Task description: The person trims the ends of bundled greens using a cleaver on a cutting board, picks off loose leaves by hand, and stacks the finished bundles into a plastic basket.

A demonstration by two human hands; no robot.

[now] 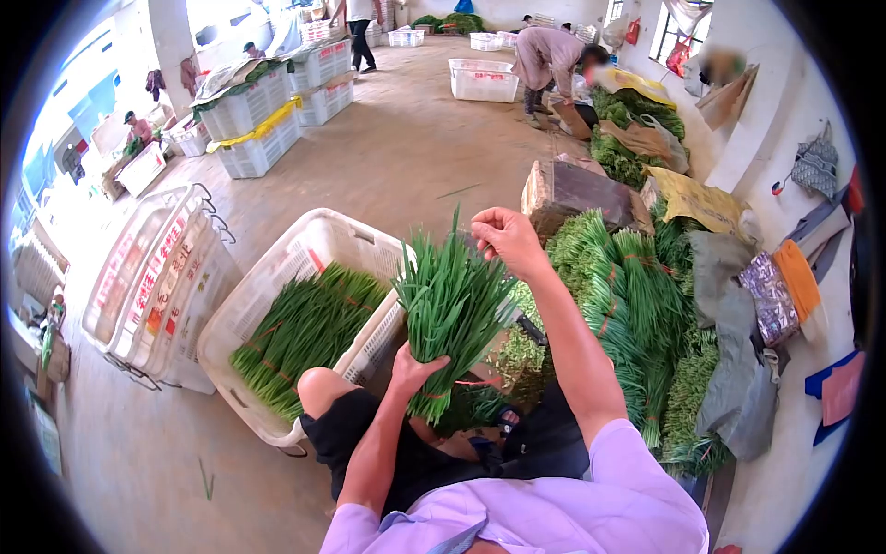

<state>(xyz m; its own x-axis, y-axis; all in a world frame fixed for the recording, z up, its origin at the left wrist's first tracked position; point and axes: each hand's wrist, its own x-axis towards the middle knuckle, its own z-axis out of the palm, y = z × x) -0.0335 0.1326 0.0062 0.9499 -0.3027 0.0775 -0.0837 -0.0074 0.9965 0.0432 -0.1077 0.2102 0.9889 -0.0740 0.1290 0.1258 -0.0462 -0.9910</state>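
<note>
My left hand (417, 369) is wrapped round the lower part of a bunch of long green stalks (452, 300), which stands upright over my lap with its leafy tips fanned out. Above the bunch's right side is my right hand (503, 237), thumb and fingers pinched together; whatever they hold, if anything, is too small to make out. To the left, a white plastic crate (242, 319) holds tied green bundles (309, 337). More tied bundles (646, 295) are piled on my right. Cut stalk pieces (526, 355) lie beside my knees.
Stacked white crates (161, 286) stand at the far left, others (254, 120) further back. Beyond the bundles is a brown box (577, 189). A person (549, 60) bends over at the back right; another (360, 32) walks at the back. Grey sacking (734, 369) lies at the right.
</note>
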